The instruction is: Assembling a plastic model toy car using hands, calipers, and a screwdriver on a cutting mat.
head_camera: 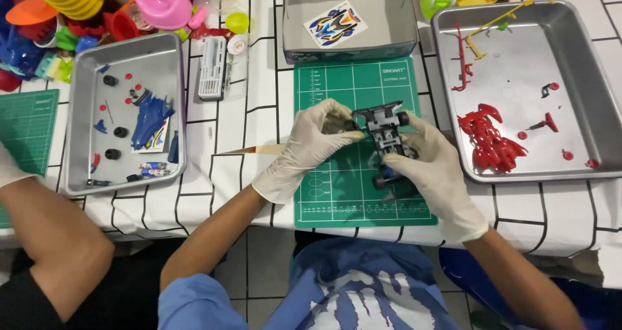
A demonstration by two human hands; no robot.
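Note:
Both my hands wear pale gloves and hold a small dark grey toy car chassis (386, 130) with black wheels above a green cutting mat (337, 83). My left hand (314, 143) grips its left front end near a wheel. From the right and below, my right hand (433, 168) cups the chassis, fingers wrapped around its body. A blue part shows under the chassis between my fingers.
A metal tray (602, 109) on the right holds red car parts (489, 139) and sprues. A left tray (81, 116) holds a blue car body (150, 117), black wheels and small parts. A grey box lid (389, 12) with a sticker sheet lies behind the mat. Another person's arm (52, 233) is at far left.

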